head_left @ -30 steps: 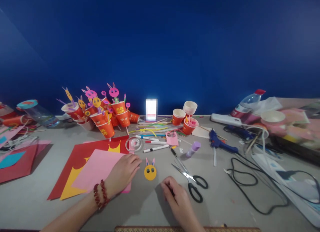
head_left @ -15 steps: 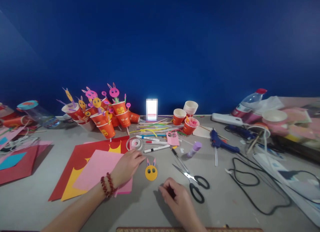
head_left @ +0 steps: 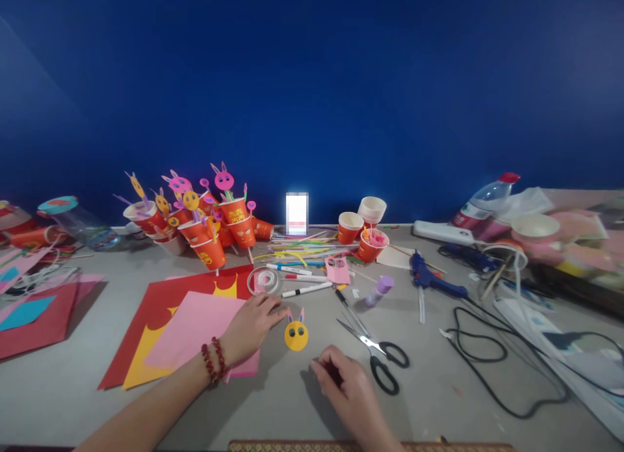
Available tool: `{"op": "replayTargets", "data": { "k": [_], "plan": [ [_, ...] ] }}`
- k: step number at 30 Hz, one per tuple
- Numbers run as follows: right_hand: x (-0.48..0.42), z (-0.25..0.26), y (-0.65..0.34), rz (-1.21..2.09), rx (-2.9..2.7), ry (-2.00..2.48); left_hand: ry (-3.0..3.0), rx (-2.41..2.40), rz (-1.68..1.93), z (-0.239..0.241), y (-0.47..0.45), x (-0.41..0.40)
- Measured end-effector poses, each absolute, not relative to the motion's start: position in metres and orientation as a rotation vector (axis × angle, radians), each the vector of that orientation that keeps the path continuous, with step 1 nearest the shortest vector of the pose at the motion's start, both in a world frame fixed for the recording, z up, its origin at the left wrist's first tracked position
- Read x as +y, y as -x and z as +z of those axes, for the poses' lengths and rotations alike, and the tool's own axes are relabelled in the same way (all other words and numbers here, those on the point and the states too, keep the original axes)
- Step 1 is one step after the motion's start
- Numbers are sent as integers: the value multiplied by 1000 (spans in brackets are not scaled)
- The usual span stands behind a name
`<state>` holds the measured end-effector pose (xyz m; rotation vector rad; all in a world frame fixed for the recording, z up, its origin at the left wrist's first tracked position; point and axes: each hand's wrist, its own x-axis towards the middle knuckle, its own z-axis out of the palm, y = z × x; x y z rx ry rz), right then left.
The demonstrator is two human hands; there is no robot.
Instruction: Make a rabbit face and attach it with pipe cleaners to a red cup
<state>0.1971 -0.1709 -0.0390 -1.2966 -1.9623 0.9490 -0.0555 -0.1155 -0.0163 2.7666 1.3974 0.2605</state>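
My left hand (head_left: 252,328), with a red bead bracelet on the wrist, lies over the edge of a pink paper sheet (head_left: 195,332). Its fingertips reach the ears of a yellow paper rabbit face (head_left: 296,335) lying flat on the grey table (head_left: 439,400). My right hand (head_left: 341,384) rests on the table below the rabbit face with its fingers curled inward; what they hold, if anything, is hidden. Black-handled scissors (head_left: 377,358) lie just right of that hand.
Red and yellow paper sheets (head_left: 146,315) lie under the pink one. Behind are a tape roll (head_left: 263,281), markers (head_left: 302,288), a glue stick (head_left: 377,291), orange cups with rabbit picks (head_left: 205,227), more cups (head_left: 363,231), a blue glue gun (head_left: 429,279), black cables (head_left: 487,361) and a bottle (head_left: 482,201).
My left hand has slid right across the pink sheet until its fingertips meet the rabbit face's ears. My right hand has barely moved.
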Motion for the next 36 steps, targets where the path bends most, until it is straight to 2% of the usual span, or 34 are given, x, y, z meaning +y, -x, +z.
{"op": "replayTargets", "data": {
  "k": [9,16,19,23,29,36],
  "plan": [
    [-169,-43,-198,936,-1959,1266,-2600,1473,603,-12,66,-116],
    [-169,-49,-196,780,-2031,1293,-2477,1542,641,6,84,-142],
    [-169,-48,-195,828,-1991,1316,-2398,1684,704,1,98,-152],
    [-169,-44,-196,963,-1943,1324,-2426,1771,512,1,124,-157],
    [-171,-39,-197,974,-1977,1285,-2521,1729,202,-1,150,-164],
    [-172,-38,-196,945,-1985,1313,-2557,1680,150,-9,162,-152]
  ]
}}
